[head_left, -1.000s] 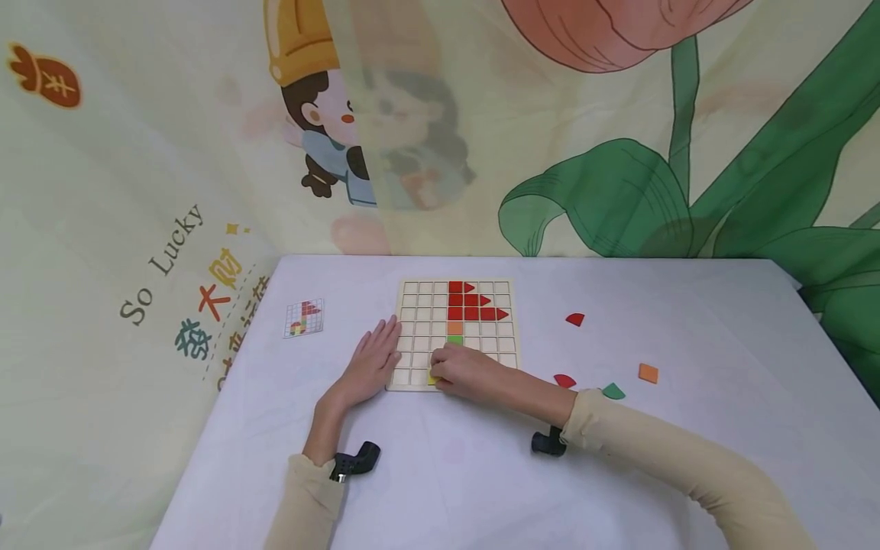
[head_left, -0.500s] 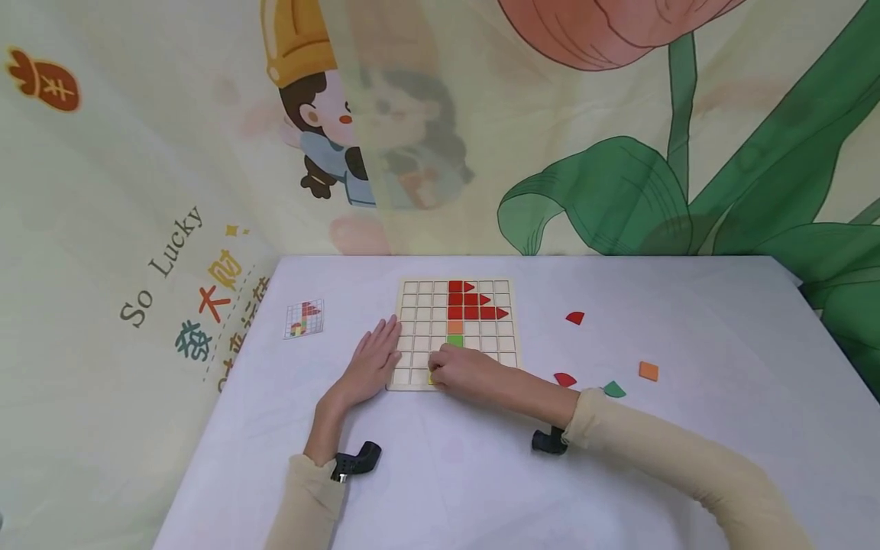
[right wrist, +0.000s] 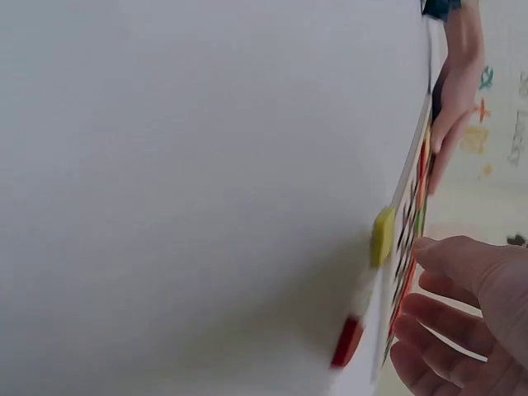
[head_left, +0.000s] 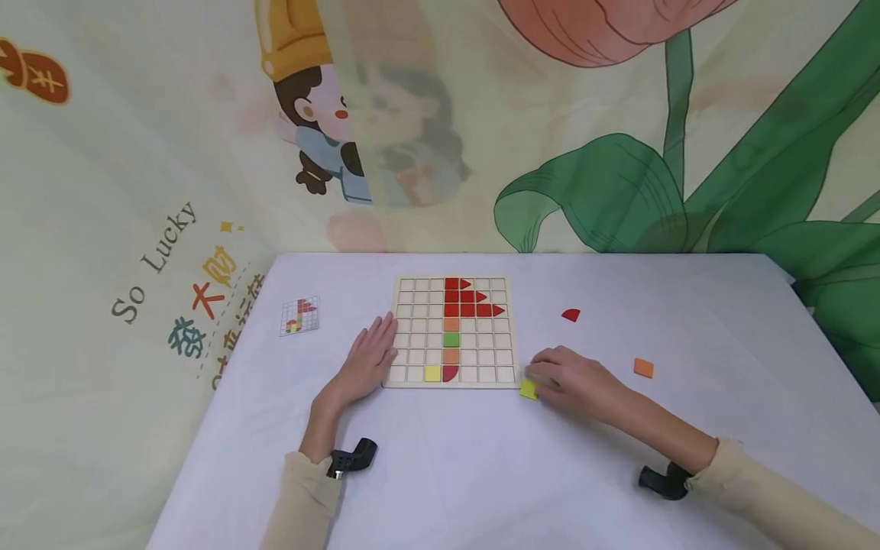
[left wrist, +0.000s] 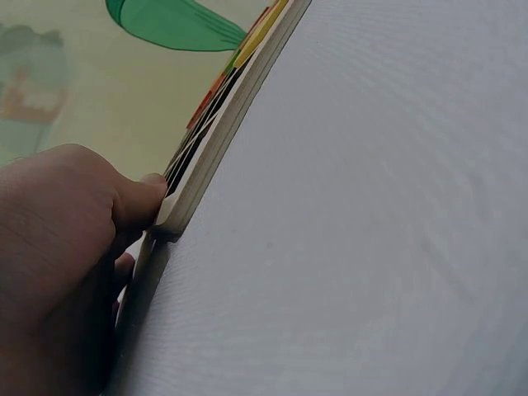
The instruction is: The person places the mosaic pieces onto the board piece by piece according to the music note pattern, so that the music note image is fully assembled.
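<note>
The pale wooden grid board (head_left: 487, 373) lies on the table. A stepped group of red pieces (head_left: 452, 311) fills its upper middle. Below run an orange square (head_left: 451, 325), a green square (head_left: 451, 339) and a second orange square. A yellow square (head_left: 432, 373) and a red quarter-circle (head_left: 450, 373) sit in the bottom row. My left hand (head_left: 367, 357) rests along the board's left edge, fingers extended, thumb touching the frame in the left wrist view. Off the lower right corner, my right hand (head_left: 577, 382) hovers with loosely bent fingers beside a loose yellow square (head_left: 528, 389), apparently holding nothing.
A small pattern card (head_left: 299, 316) lies left of the board. To the right are a red quarter-circle (head_left: 571, 315) and an orange square (head_left: 643, 368). In the right wrist view another red piece (right wrist: 347, 341) lies near the yellow one. A printed cloth hangs behind the table.
My right hand has left the bottom row of the board and moved right, uncovering the yellow square and red quarter-circle there. The left hand stays in place.
</note>
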Motion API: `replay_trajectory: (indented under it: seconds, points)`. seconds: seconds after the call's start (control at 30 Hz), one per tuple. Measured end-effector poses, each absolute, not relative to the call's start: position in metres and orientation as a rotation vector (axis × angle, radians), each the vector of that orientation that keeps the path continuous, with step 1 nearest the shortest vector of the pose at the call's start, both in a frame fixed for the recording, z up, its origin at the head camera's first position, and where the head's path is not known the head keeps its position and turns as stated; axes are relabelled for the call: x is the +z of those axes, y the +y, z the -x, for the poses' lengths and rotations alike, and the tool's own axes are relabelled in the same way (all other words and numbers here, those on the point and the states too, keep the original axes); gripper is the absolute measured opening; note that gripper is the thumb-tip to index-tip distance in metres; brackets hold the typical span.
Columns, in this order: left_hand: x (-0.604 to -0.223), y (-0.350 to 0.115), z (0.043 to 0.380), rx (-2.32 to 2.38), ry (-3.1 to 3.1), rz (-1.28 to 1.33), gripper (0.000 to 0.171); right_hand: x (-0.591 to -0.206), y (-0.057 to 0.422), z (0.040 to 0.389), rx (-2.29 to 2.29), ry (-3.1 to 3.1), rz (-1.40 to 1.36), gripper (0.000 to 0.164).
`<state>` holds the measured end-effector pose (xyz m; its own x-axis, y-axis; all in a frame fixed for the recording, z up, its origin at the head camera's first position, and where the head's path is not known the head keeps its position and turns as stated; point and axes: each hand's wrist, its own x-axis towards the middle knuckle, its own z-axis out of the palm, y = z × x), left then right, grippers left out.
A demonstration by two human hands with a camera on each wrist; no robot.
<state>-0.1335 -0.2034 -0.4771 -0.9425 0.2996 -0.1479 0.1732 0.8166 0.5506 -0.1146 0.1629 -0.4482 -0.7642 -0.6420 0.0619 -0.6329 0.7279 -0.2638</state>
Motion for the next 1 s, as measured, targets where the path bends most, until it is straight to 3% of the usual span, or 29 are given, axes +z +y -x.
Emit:
replay_trajectory:
  seconds: [0.2,0.5,0.83,1.0]
  points:
    - [-0.477,-0.205,0.134,0.816,2.78,-0.354,0.058,-0.45,0.181,0.11,-0.438,2.903,0.942,0.031]
    - [-0.48,-0.204,0.134,0.828,2.778,-0.356,0.058,-0.456,0.173,0.105,-0.434,2.838,1.221,0.026]
    - [-0.481,-0.204,0.133,0.833,2.791,-0.372,0.057,-0.46,0.165,0.107,-0.341,2.814,1.328,0.013]
    - [-0.481,-0.204,0.134,0.819,2.789,-0.364,0.058,-0.463,0.165,0.109,-0.387,2.804,1.387,0.015]
